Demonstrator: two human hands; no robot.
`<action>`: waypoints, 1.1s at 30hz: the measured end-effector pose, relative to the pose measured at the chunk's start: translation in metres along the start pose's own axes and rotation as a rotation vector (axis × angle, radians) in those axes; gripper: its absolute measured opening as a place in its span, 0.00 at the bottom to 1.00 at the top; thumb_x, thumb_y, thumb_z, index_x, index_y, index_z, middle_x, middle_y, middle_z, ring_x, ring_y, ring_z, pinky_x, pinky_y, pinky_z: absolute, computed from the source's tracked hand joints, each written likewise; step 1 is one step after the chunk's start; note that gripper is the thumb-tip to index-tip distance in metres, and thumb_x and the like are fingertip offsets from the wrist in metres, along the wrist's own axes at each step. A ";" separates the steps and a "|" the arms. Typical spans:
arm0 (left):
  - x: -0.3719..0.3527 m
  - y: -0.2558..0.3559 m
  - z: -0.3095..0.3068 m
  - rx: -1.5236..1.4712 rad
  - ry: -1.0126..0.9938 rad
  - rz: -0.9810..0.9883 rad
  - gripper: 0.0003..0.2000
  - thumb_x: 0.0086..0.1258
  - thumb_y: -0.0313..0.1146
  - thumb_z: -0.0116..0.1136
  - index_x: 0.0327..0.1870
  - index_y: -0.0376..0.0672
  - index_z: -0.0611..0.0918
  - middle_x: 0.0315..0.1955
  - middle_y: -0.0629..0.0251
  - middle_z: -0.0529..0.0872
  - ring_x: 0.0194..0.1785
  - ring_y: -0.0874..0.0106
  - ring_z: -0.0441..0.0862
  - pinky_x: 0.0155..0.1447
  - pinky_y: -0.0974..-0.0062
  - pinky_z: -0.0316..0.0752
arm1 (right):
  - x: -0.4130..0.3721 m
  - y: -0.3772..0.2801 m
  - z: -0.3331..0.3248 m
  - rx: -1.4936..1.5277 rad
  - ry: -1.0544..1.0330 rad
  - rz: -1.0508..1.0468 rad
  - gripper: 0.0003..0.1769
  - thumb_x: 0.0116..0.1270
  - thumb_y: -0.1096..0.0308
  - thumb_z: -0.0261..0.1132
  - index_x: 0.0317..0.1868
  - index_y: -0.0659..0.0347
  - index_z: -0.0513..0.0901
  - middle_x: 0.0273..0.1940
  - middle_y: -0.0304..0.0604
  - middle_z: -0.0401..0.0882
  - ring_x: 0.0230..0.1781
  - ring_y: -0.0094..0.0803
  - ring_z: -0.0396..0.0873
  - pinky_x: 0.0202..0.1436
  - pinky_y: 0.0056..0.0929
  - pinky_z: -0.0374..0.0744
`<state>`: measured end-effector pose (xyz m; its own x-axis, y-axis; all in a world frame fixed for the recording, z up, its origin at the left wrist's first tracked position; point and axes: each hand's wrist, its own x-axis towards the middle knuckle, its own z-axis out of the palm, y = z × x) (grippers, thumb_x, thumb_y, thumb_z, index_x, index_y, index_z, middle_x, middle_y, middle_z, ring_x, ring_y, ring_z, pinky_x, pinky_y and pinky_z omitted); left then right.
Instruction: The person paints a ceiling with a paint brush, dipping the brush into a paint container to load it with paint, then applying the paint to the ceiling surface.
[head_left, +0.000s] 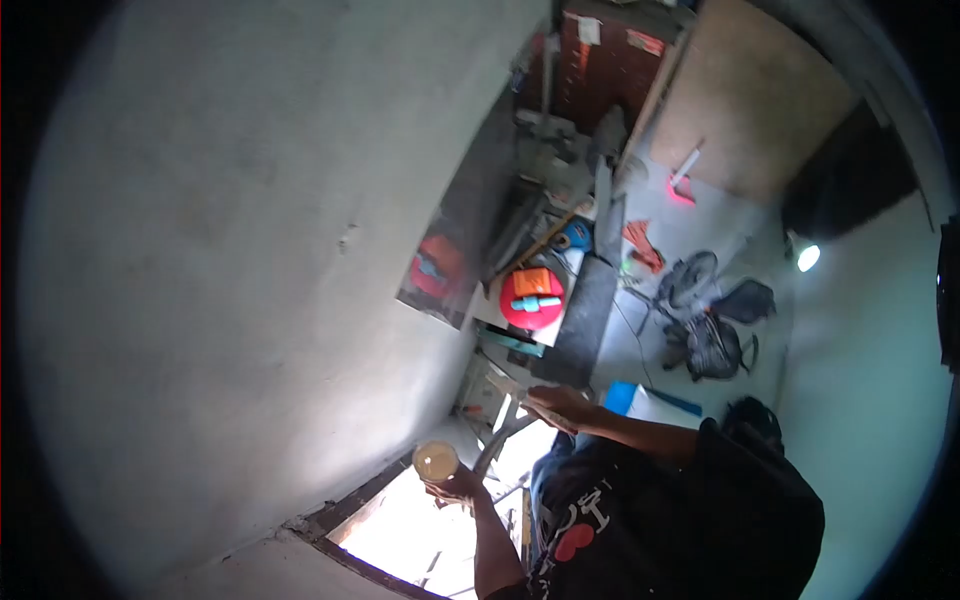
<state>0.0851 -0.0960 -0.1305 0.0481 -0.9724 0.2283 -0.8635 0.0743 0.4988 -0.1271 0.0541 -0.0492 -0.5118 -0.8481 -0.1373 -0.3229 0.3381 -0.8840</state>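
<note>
My left hand (455,487) is wrapped round a round container (436,462) with pale beige contents, held up in front of the bright opening. To its upper right, my right hand (560,405) is closed around a thin flat tool whose exact shape is hard to make out. The two hands are apart, both stretched out from my black shirt (680,520) toward the pale wall (250,250).
A red round stool (532,312) bears an orange packet and a light blue item. Beyond are a black backpack (715,347), a pink dustpan (680,190), an orange cloth (643,246) and wooden boards. The bright opening (400,525) has a dark edge.
</note>
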 end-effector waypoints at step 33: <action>0.008 0.005 -0.022 -0.019 0.135 -0.347 0.30 0.45 0.41 0.67 0.54 0.48 0.74 0.43 0.66 0.80 0.52 0.67 0.74 0.55 0.58 0.54 | 0.260 -0.465 -0.114 -1.111 0.340 -1.560 0.06 0.57 0.66 0.65 0.35 0.52 0.77 0.24 0.37 0.77 0.22 0.30 0.77 0.23 0.28 0.73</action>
<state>0.0927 -0.0981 -0.1079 0.4033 -0.9026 0.1508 -0.7747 -0.2491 0.5812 -0.2004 -0.2772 0.3769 0.6131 -0.5550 0.5622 -0.7829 -0.3319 0.5261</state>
